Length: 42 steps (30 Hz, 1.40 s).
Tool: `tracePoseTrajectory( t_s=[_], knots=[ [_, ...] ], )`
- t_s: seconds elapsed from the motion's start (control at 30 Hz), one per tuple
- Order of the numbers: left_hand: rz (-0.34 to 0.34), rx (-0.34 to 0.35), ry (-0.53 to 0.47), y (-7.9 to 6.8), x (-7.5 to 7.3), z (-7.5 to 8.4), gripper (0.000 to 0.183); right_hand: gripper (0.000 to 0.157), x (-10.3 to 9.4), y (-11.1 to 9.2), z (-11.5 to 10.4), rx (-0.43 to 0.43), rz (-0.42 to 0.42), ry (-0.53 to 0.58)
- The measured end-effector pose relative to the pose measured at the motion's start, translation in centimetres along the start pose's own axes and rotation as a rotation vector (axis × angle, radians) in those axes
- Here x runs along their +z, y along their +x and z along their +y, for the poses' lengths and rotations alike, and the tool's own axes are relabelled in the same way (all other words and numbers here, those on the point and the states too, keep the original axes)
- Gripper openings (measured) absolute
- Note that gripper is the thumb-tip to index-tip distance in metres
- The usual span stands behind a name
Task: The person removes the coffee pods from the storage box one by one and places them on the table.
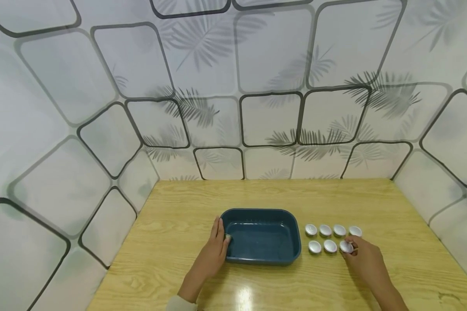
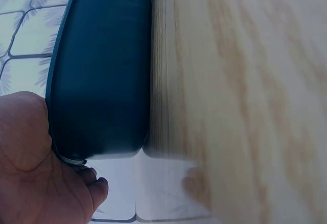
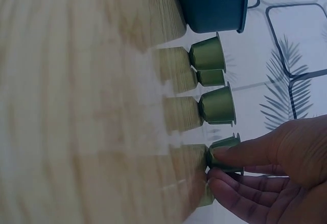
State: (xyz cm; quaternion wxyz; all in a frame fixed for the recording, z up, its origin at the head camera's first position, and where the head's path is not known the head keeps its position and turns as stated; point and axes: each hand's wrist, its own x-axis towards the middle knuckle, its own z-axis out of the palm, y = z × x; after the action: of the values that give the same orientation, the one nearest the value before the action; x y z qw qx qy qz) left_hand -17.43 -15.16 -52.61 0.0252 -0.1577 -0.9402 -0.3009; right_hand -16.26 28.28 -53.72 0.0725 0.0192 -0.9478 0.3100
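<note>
A dark blue rectangular tub point(image 1: 260, 237) sits on the wooden table, its visible inside bare. My left hand point(image 1: 214, 250) grips its left end wall at the rim; in the left wrist view the fingers point(image 2: 97, 188) curl by the tub's corner. To the right of the tub, coffee capsules with silver lids and green sides stand in two rows, lids up. My right hand point(image 1: 363, 257) pinches the rightmost front capsule point(image 1: 346, 246) between thumb and fingers. In the right wrist view this capsule point(image 3: 225, 142) is partly hidden by the thumb, with its base at the table surface.
Several capsules form the back row, including one point(image 1: 339, 230) behind my right hand. Other front-row capsules point(image 1: 330, 246) stand between that hand and the tub. Patterned walls point(image 1: 272, 160) enclose the table point(image 1: 202, 194) at the back and both sides.
</note>
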Motion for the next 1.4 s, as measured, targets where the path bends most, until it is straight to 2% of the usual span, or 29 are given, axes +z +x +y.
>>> tracePoseTrajectory(
  t_s=[0.33,0.67,0.93,1.17,1.4],
  knots=[
    [0.007,0.006,0.005,0.0,0.1,-0.1,0.063,0.042,-0.2,-0.1,-0.1,-0.004,-0.016,0.011],
    [0.002,-0.001,-0.009,0.0,0.0,0.0,0.062,0.053,-0.4,-0.4,-0.4,0.0,-0.018,0.029],
    [-0.001,-0.007,-0.028,0.0,-0.1,0.2,0.062,0.062,-1.1,-1.5,-0.7,0.023,-0.038,0.04],
    [0.005,0.001,-0.033,0.0,0.1,-0.3,0.063,0.059,-1.7,-2.3,-1.4,0.044,0.007,0.017],
    [0.002,0.003,-0.039,0.0,0.2,-0.2,0.062,0.056,-2.4,-2.7,-2.2,0.088,0.014,-0.022]
  ],
)
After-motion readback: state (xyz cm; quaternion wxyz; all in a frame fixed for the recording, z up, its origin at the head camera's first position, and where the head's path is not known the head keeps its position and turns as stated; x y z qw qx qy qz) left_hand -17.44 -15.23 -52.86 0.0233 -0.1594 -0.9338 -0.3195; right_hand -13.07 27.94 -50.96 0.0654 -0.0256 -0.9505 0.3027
